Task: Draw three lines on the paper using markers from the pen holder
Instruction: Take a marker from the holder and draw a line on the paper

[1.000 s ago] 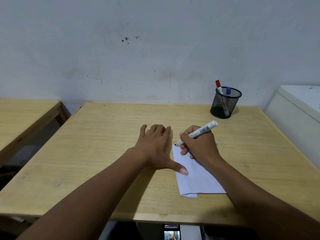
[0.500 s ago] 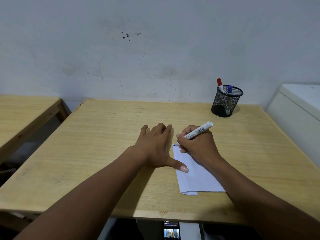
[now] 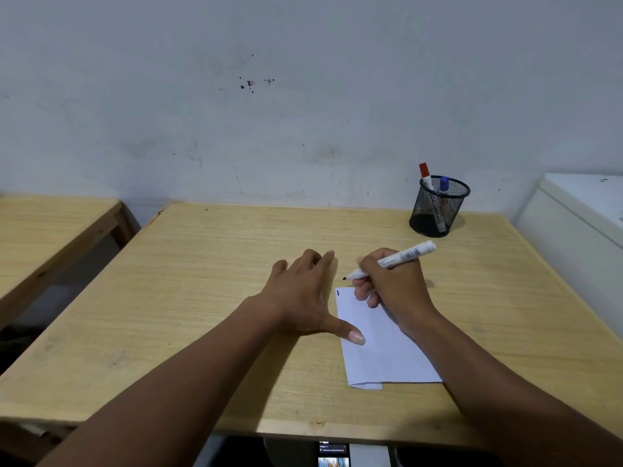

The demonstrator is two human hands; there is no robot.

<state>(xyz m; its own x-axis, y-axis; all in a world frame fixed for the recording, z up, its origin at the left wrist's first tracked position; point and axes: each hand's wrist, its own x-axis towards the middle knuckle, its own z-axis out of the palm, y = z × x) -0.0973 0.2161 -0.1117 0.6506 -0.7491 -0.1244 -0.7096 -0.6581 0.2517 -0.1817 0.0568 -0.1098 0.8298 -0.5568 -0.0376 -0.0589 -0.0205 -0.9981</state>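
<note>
A folded white paper (image 3: 384, 348) lies on the wooden table (image 3: 202, 281), with one short dark mark (image 3: 337, 292) near its far left corner. My right hand (image 3: 391, 284) grips an uncapped white marker (image 3: 392, 261), its dark tip lifted just beyond the paper's far edge. My left hand (image 3: 303, 298) lies flat on the table, fingers spread, thumb pressing the paper's left edge. A black mesh pen holder (image 3: 435, 207) stands at the back right with a red-capped marker (image 3: 424, 173) and a blue-capped marker (image 3: 444, 184) in it.
A grey wall runs right behind the table. A second wooden table (image 3: 50, 230) stands to the left across a gap. A white cabinet (image 3: 580, 224) sits against the table's right side. A phone screen (image 3: 333, 455) shows below the front edge.
The marker tip has lifted off the paper's far left corner and moved slightly away, leaving a short dark mark. My left hand has stayed flat on the table.
</note>
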